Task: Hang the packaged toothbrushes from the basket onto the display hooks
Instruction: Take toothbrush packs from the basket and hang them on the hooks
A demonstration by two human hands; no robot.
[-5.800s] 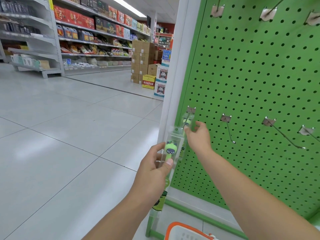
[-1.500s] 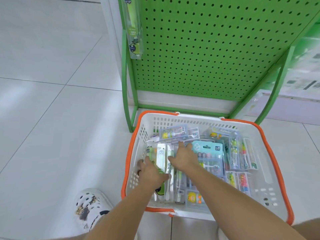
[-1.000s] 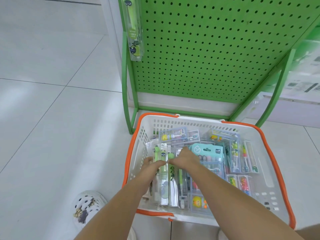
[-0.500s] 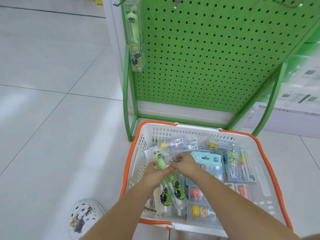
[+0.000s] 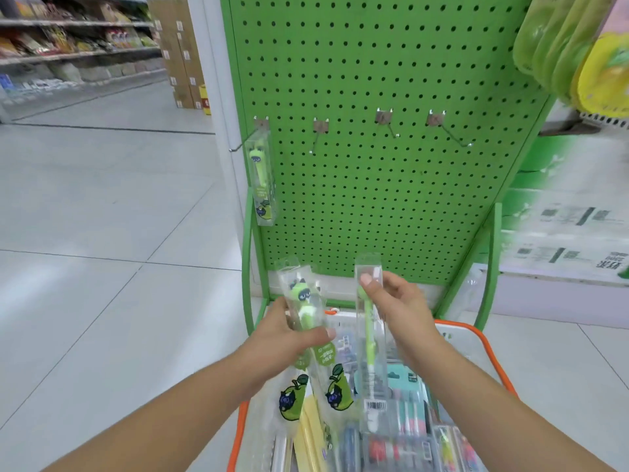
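My left hand (image 5: 284, 338) grips clear packs of green cartoon toothbrushes (image 5: 306, 310), two pear-printed bottoms showing below the fingers. My right hand (image 5: 396, 310) pinches the top of another clear pack with a green toothbrush (image 5: 370, 352), held upright. Both are raised above the white basket with an orange rim (image 5: 495, 361), which holds several more packs. One green toothbrush pack (image 5: 261, 180) hangs on the leftmost hook (image 5: 238, 144) of the green pegboard (image 5: 374, 80). Three bare hooks (image 5: 388, 126) stand to its right.
The pegboard stand has green legs (image 5: 250, 267) on either side of the basket. A white pillar (image 5: 218, 97) is left of it, with grey tiled floor (image 5: 102, 216) and store shelves (image 5: 68, 46) beyond. Yellow-green goods (image 5: 578, 46) hang at upper right; boxes sit below them.
Both hands have lifted out of the basket, each now holding green toothbrush packs. My view has tilted up, bringing the hook row into sight.
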